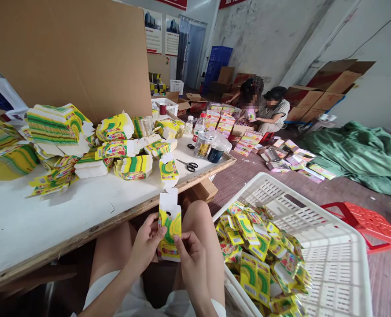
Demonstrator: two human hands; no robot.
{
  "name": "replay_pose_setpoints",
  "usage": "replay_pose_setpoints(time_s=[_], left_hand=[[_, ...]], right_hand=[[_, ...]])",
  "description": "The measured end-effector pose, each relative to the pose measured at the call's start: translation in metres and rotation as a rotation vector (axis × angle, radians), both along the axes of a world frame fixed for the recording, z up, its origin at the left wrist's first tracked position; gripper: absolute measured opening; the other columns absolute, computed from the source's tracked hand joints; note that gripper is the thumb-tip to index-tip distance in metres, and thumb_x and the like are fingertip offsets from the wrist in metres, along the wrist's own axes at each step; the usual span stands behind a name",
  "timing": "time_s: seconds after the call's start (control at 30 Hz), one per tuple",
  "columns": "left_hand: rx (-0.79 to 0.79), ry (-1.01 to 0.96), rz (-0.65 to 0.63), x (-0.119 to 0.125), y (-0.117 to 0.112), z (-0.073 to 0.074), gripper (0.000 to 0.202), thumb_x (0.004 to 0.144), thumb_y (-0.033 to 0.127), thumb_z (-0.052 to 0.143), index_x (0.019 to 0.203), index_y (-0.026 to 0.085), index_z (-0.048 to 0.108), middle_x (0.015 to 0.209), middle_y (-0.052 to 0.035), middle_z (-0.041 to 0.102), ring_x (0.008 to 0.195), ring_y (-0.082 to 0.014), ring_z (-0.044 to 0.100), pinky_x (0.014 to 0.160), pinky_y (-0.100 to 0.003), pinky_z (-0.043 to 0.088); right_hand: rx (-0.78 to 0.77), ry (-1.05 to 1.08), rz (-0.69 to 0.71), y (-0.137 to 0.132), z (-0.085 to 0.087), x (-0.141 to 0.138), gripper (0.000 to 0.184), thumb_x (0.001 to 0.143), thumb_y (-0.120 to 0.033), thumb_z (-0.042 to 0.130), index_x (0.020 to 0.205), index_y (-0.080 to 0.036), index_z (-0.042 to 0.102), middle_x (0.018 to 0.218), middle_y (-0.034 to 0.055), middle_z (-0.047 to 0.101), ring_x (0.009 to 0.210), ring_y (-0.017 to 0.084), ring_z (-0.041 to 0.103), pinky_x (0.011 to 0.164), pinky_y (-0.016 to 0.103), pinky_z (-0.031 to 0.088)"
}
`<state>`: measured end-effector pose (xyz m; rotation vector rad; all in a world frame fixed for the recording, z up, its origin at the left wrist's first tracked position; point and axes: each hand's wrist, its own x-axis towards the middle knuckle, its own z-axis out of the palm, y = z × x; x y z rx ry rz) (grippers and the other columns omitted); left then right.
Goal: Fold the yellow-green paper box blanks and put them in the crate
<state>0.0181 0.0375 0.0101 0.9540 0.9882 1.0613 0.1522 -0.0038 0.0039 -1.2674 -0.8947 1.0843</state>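
Between my two hands, above my lap, is a small yellow and green carton with its white top flaps standing up. My left hand grips its left side, thumb across the front. On the lower right edge, my right hand pinches the carton with thumb and fingers. Another yellow carton with a raised flap stands at the table edge just beyond. To my right, a white plastic basket holds many filled-looking yellow packets.
Stacks of flat yellow cartons cover the white table. Black scissors, a jar and a bottle stand or lie near its right end. A red stool is beyond the basket. Two people sit among pink boxes.
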Motion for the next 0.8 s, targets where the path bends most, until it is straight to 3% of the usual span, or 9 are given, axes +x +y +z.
replay_pose_setpoints(time_s=[0.1,0.2,0.27,0.37,0.47,0.6,0.7,0.77,0.8], left_hand=[[0.077,0.058,0.014,-0.004,-0.003,0.002,0.062,0.083,0.041,0.074,0.132,0.024,0.039,0.106,-0.0082,0.076,0.100,-0.0250,0.072,0.085,-0.034,0.056],[0.112,0.077,-0.059,-0.011,-0.007,0.007,0.067,0.088,0.040,0.069,0.140,0.025,0.030,0.115,-0.0112,0.073,0.110,-0.0268,0.069,0.091,-0.037,0.054],[0.099,0.058,-0.152,-0.015,-0.010,0.010,0.067,0.090,0.040,0.066,0.143,0.026,0.029,0.119,-0.0121,0.071,0.110,-0.0280,0.068,0.089,-0.037,0.054],[0.046,0.012,-0.289,-0.020,-0.012,0.012,0.056,0.092,0.039,0.064,0.140,0.026,0.037,0.117,-0.0113,0.071,0.103,-0.0268,0.069,0.083,-0.035,0.055],[0.039,0.001,-0.355,-0.022,-0.013,0.011,0.046,0.089,0.035,0.068,0.128,0.024,0.047,0.110,-0.0082,0.072,0.096,-0.0225,0.069,0.080,-0.031,0.053],[0.022,-0.013,-0.418,-0.019,-0.015,0.012,0.038,0.086,0.032,0.073,0.115,0.023,0.052,0.103,-0.0062,0.074,0.086,-0.0185,0.069,0.073,-0.026,0.050],[-0.014,-0.074,-0.376,-0.016,-0.017,0.015,0.062,0.086,0.032,0.073,0.136,0.027,0.037,0.106,-0.0071,0.074,0.091,-0.0215,0.071,0.079,-0.032,0.052],[-0.041,-0.103,-0.372,-0.015,-0.016,0.017,0.080,0.085,0.033,0.073,0.148,0.029,0.024,0.108,-0.0087,0.074,0.098,-0.0248,0.071,0.084,-0.037,0.053],[-0.044,-0.098,-0.385,-0.015,-0.016,0.017,0.081,0.085,0.034,0.074,0.149,0.028,0.025,0.110,-0.0099,0.074,0.100,-0.0262,0.071,0.086,-0.038,0.053]], right_hand=[[0.046,-0.069,0.061,0.001,0.001,0.008,0.028,0.083,-0.046,0.073,0.091,-0.019,0.068,0.085,0.0058,0.073,0.078,0.022,0.067,0.073,0.032,0.056],[0.098,-0.071,0.133,0.002,0.001,0.017,0.043,0.088,-0.041,0.069,0.127,-0.024,0.059,0.109,0.0072,0.071,0.094,0.023,0.067,0.086,0.035,0.055],[0.121,-0.090,0.167,0.004,0.002,0.023,0.050,0.092,-0.040,0.064,0.138,-0.027,0.051,0.116,0.0069,0.069,0.099,0.022,0.066,0.089,0.035,0.054],[0.132,-0.135,0.250,0.006,0.005,0.030,0.036,0.095,-0.040,0.061,0.128,-0.027,0.061,0.117,0.0070,0.069,0.105,0.023,0.065,0.091,0.034,0.052],[0.122,-0.130,0.316,0.008,0.012,0.036,0.023,0.096,-0.041,0.059,0.106,-0.024,0.071,0.104,0.0067,0.073,0.100,0.024,0.067,0.084,0.032,0.053],[0.165,-0.185,0.308,0.008,0.017,0.037,0.026,0.097,-0.039,0.057,0.086,-0.022,0.073,0.087,0.0054,0.072,0.086,0.021,0.067,0.080,0.031,0.052],[0.170,-0.160,0.197,0.007,0.016,0.034,0.020,0.095,-0.039,0.061,0.103,-0.023,0.070,0.094,0.0058,0.071,0.088,0.022,0.067,0.079,0.032,0.053],[0.158,-0.120,0.141,0.006,0.015,0.034,0.028,0.093,-0.040,0.063,0.117,-0.025,0.064,0.100,0.0063,0.071,0.089,0.023,0.068,0.078,0.033,0.055],[0.159,-0.133,0.134,0.006,0.015,0.034,0.028,0.093,-0.040,0.063,0.117,-0.025,0.064,0.101,0.0065,0.071,0.091,0.023,0.068,0.080,0.035,0.055]])
